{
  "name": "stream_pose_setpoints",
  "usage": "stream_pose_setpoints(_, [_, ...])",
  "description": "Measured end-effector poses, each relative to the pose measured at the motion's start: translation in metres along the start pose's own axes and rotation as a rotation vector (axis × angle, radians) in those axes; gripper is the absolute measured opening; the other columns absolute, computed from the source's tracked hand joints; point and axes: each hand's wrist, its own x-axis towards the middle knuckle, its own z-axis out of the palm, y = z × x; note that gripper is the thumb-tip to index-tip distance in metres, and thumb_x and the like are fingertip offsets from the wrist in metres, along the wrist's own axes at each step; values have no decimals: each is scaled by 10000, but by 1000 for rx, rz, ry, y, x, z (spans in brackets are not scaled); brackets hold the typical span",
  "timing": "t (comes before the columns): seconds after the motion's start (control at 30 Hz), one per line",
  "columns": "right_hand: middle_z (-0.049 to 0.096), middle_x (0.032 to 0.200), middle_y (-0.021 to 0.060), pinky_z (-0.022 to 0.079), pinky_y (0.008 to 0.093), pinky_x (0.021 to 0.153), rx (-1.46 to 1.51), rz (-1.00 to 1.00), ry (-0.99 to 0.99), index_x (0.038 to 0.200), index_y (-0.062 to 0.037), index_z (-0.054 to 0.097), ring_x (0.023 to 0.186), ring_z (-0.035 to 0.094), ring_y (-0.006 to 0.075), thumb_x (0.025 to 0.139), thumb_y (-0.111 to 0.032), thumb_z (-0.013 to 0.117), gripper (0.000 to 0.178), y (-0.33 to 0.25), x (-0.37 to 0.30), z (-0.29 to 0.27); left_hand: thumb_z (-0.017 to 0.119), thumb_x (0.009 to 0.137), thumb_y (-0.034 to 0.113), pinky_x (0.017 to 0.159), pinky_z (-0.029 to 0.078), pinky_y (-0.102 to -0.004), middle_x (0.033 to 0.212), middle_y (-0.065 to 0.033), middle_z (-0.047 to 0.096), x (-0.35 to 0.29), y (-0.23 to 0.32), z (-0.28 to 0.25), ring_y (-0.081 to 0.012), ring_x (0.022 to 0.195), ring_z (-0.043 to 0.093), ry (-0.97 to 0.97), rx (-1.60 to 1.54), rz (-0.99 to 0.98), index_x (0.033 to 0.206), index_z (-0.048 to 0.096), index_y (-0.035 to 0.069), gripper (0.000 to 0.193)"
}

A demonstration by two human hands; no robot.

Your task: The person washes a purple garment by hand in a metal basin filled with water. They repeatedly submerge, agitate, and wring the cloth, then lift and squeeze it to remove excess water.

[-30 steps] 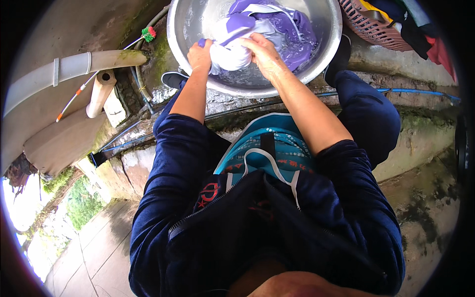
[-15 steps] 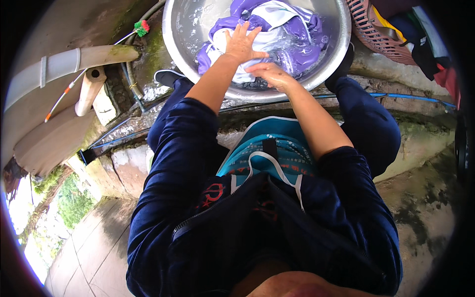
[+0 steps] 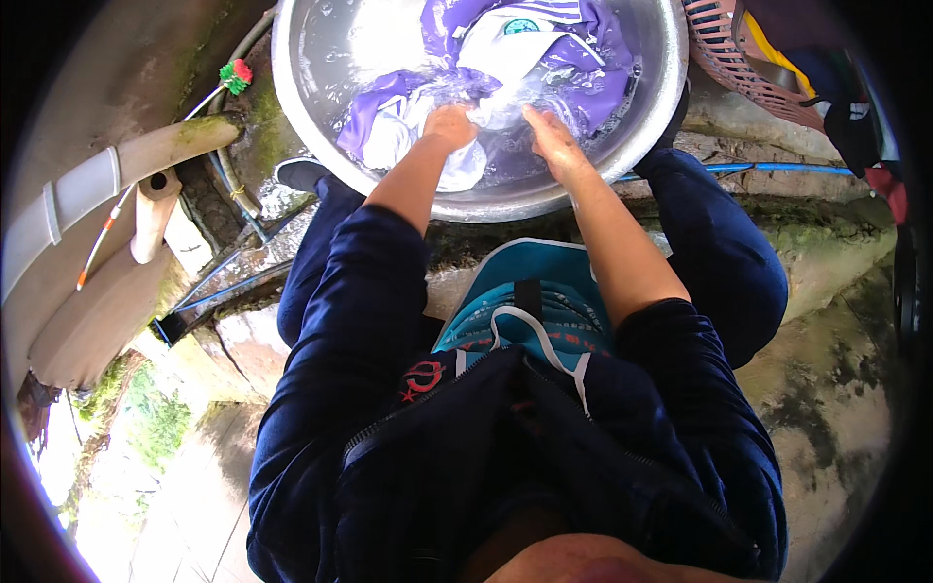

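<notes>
Purple-and-white clothing (image 3: 515, 58) lies in soapy water inside a wide metal basin (image 3: 671, 68) between my knees. My left hand (image 3: 450, 126) is closed on a white and purple part of the cloth near the basin's front, its fingertips hidden by splashing water. To its right, my right hand (image 3: 556, 144) reaches down at the edge of the cloth, thumb side up. Water and blur hide most of its fingers, so its grip cannot be made out. Both forearms are bare below rolled navy sleeves.
A pink slatted basket (image 3: 743, 68) with dark and yellow clothes stands at the upper right. On the left are a pale pipe (image 3: 107, 180) and a thin stick with a red-green tip (image 3: 235, 76). A blue hose (image 3: 768, 167) runs along the ledge. I wear a teal apron (image 3: 515, 282).
My left hand went from spread flat on the cloth to closed and lower in the water. My right hand moved slightly away from it. Water now splashes between them, and the view shifted a little.
</notes>
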Motion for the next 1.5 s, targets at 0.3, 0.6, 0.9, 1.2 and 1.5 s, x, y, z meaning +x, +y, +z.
stream_pose_setpoints(0.3, [332, 1449, 258, 340, 549, 1043, 311, 167, -169, 1457, -47, 305, 1304, 387, 393, 729, -804, 519, 1072, -49, -29, 36, 628, 709, 123, 596, 440, -275, 710, 15, 629, -136, 50, -134, -81, 614, 528, 75, -838, 141, 862, 701, 1, 209])
stream_pose_setpoints(0.6, [598, 857, 59, 507, 292, 775, 546, -534, -725, 1082, -67, 595, 812, 594, 132, 950, -236, 496, 236, -54, -67, 56, 711, 746, 191, 536, 478, -366, 631, -122, 612, -174, 129, -128, -311, 560, 602, 751, -350, 729, 687, 635, 47, 173])
stream_pose_setpoints(0.9, [660, 791, 85, 485, 307, 599, 105, -345, -35, 895, 25, 660, 664, 615, 155, 848, -190, 590, 231, -92, -114, 76, 385, 917, 462, 815, 470, -478, 975, -232, 669, -109, -11, -123, -442, 912, 616, 592, -258, 109, 1046, 644, 34, 517])
stream_pose_setpoints(1.2, [679, 816, 50, 493, 268, 730, -236, -843, -456, 896, 6, 683, 765, 622, 105, 748, -156, 670, 221, -132, -171, 55, 588, 877, 151, 847, 528, -304, 1074, -93, 630, -121, -39, -144, -219, 991, 618, 424, -865, 30, 1259, 548, 68, 392])
stream_pose_setpoints(1.5, [660, 697, 97, 494, 271, 661, -271, -1103, -489, 815, 67, 666, 667, 627, 150, 697, -199, 695, 293, -163, -221, 39, 620, 858, 201, 911, 491, -329, 1118, -111, 636, -135, 65, -196, -243, 1033, 619, 50, -563, 662, 1251, 551, 47, 428])
